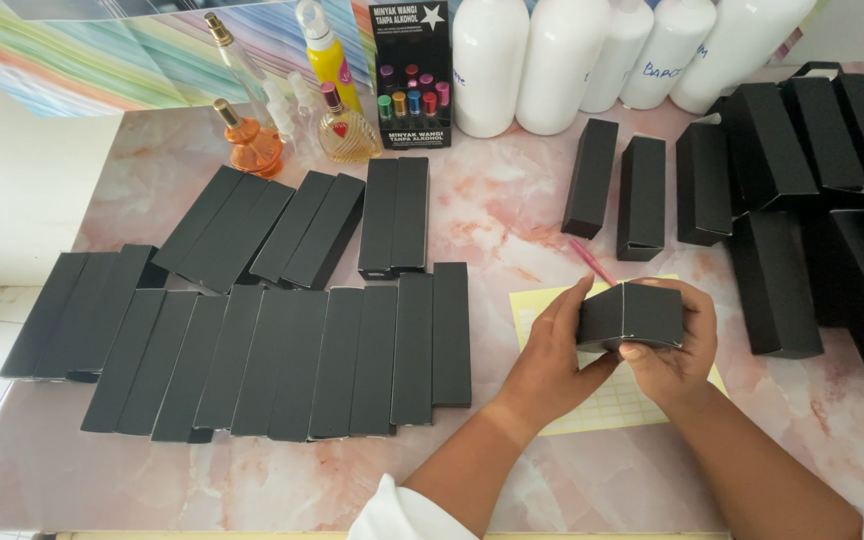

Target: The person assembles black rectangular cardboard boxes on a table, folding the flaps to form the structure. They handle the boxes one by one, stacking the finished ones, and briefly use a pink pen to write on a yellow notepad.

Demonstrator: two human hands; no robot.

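Folding a black carton point(630, 316) into shape is the step in hand: the left hand point(552, 362) and right hand point(674, 352) both clasp it just above the yellow sheet point(542, 305) on the counter point(512, 210). Next, I judge, its end flaps need tucking shut, then it joins the made-up boxes point(802, 200) right of the sheet; the flat blanks point(282, 350) lie left of the sheet

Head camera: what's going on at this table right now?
A person holds a black carton in both hands above a yellow grid sheet: left hand at its left end, right hand around its right end. Rows of flat black cartons lie to the left; assembled black boxes pile up on the right. White bottles and perfume bottles stand at the back of the marble table.
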